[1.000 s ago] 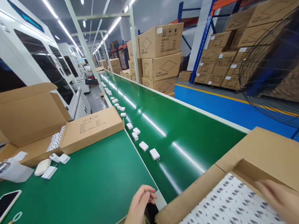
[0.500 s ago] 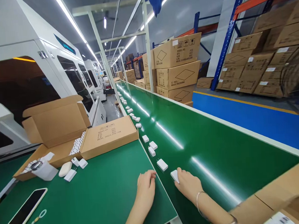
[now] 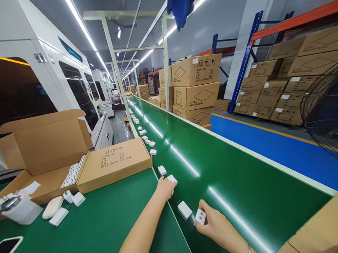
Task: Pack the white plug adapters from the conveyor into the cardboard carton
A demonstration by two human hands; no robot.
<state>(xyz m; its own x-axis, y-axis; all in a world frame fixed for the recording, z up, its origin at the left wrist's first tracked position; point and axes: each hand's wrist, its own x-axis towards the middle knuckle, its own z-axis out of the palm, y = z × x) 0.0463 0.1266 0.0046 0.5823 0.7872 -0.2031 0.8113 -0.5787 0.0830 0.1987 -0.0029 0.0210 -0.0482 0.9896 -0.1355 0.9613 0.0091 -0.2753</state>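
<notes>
- White plastic charger (image 3: pixel 200 216), pinched between the thumb and fingertips of my right hand (image 3: pixel 218 226), sits just above the green belt (image 3: pixel 232 176), its port face turned toward the camera.
- My left hand (image 3: pixel 165 187) reaches across the belt's near edge and closes its fingers on a second white charger (image 3: pixel 172 178); I see the fingertips on it, but cannot tell whether it has left the belt.
- Between the two hands a third charger (image 3: pixel 184 209) lies flat on the belt, prongs pointing away, touched by neither hand.
- Just beyond the left hand another charger (image 3: pixel 161 170) lies on the belt, and a line of more of them runs away along the left edge.
- On the green table (image 3: pixel 106 229) to the left stands an open cardboard box (image 3: pixel 44 149), with a closed flat carton (image 3: pixel 116 162) lying touching its right side.
- Near that box lie two loose chargers (image 3: pixel 74 197), a pale oval object and a white block; a phone (image 3: pixel 5 251) rests at the table's near corner.
- A cardboard flap (image 3: pixel 329 223) shows at the lower right.
</notes>
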